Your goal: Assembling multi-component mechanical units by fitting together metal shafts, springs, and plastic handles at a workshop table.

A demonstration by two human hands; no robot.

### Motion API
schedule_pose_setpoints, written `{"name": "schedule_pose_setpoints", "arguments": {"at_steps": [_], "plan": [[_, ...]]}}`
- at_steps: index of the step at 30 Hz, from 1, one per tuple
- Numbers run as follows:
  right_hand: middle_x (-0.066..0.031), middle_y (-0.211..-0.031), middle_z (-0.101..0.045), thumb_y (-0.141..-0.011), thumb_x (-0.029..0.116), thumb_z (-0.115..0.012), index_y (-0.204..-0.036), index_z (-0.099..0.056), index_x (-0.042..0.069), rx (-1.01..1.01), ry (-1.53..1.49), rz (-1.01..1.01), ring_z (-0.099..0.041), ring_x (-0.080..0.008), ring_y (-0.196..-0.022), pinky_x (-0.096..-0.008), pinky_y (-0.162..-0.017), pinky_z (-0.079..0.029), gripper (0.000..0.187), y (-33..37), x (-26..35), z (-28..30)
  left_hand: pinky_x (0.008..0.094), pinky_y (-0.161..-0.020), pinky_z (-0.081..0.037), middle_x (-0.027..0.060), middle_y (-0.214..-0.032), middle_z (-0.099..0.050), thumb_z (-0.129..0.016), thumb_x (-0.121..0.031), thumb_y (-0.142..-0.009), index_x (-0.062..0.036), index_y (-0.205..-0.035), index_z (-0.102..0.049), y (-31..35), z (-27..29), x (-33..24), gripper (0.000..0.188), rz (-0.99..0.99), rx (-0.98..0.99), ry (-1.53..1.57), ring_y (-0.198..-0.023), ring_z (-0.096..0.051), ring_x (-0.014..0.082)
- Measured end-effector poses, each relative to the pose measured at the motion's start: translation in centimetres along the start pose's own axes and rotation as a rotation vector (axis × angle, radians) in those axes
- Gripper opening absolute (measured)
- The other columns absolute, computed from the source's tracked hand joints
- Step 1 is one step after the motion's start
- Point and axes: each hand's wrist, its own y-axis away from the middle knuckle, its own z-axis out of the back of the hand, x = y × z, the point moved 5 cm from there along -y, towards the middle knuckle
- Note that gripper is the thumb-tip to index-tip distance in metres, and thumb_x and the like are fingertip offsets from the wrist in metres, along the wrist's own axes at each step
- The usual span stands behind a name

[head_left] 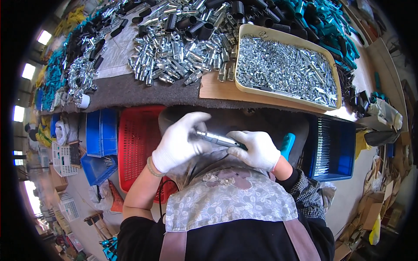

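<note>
My right hand [257, 150], in a white glove, is closed around a slim tool with a silvery metal barrel [220, 139] and a dark teal part beside the thumb. The barrel slants up and left over my lap. A teal handle [287, 145] shows behind that hand; whether it belongs to the same tool I cannot tell. At the barrel's left end is my left hand [178, 141], also gloved, with its index finger raised and bent. Its lower fingers are smeared by motion, so contact with the metal tip is unclear.
Ahead, the bench holds a cream tray [287, 93] of small metal parts, heaped metal fittings [174, 58], black sleeves [191, 28] and teal handles [337, 26]. Below its edge stand a red basket [135, 143] and blue bins [101, 132] at left, another blue bin [335, 169] at right.
</note>
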Motion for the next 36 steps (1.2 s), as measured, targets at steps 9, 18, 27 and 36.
{"name": "schedule_pose_setpoints", "arguments": {"at_steps": [9,18,27,36], "plan": [[-0.0184,-0.092,-0.069,-0.088,0.035,-0.067,-0.116,-0.066,0.008,-0.003,-0.052,0.036,-0.068,-0.0369,-0.085,-0.0435,-0.074,-0.054,0.039,0.2,0.2,0.4,0.031,-0.083,-0.051,0.0099,-0.101,-0.064,-0.072,-0.009,-0.082,-0.0047,-0.108,-0.066,0.6,-0.8,-2.8,0.027,-0.509,-0.04,-0.434,-0.093,-0.064,0.0231],[-0.0162,-0.093,-0.07,-0.088,0.038,-0.068,-0.119,-0.065,0.008,0.035,-0.069,0.164,-0.068,-0.0372,-0.084,-0.0437,-0.075,-0.053,0.043,0.4,0.2,0.7,0.0396,-0.074,-0.053,0.0129,-0.092,-0.066,-0.061,0.003,-0.073,-0.0048,-0.106,-0.069,1.0,-1.3,-2.4,0.035,-0.651,-0.021,-0.383,-0.086,-0.065,0.0323],[-0.0135,-0.083,-0.068,-0.085,0.037,-0.071,-0.112,-0.066,0.008,-0.11,0.284,0.132,-0.068,-0.0319,-0.075,-0.0418,-0.066,-0.053,0.04,0.4,2.5,1.5,0.033,-0.076,-0.054,0.0118,-0.095,-0.071,-0.077,-0.019,-0.083,-0.0043,-0.11,-0.065,1.0,-1.4,-0.6,0.033,-0.081,-0.058,-0.128,-0.087,-0.071,0.0213],[-0.0074,-0.08,-0.065,-0.092,0.043,-0.069,-0.11,-0.068,-0.003,0.482,-0.805,0.085,-0.059,-0.0144,-0.072,-0.031,-0.067,-0.05,0.049,0.6,-0.2,1.4,0.0407,-0.073,-0.054,0.011,-0.102,-0.064,-0.07,-0.017,-0.074,-0.0123,-0.106,-0.067,0.2,-1.5,-7.5,0.033,-0.932,0.238,-0.496,-0.089,-0.065,0.0312]]}}
